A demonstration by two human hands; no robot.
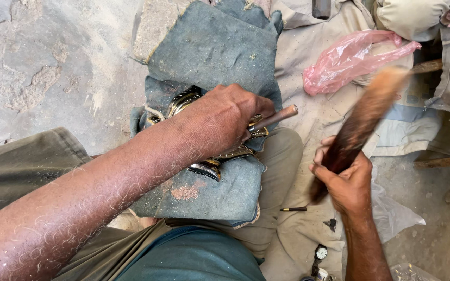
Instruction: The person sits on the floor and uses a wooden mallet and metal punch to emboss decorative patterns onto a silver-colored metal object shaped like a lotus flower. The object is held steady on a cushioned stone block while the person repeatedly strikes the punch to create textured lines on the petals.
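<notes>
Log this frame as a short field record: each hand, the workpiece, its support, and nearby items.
left hand: presses a thin punch tool onto the workpiece
right hand: grips a wooden mallet, motion-blurred
workpiece: shiny embossed metal piece, largely hidden under the left hand
support: blue-grey cloth pad over the lap
nearby: pink plastic bag; wristwatch on the ground sheet

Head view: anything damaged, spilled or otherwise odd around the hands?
The blue cloth under the metal piece is frayed and dusted with reddish powder. The wooden mallet in the right hand is motion-blurred. The left hand grips a punch.
</notes>
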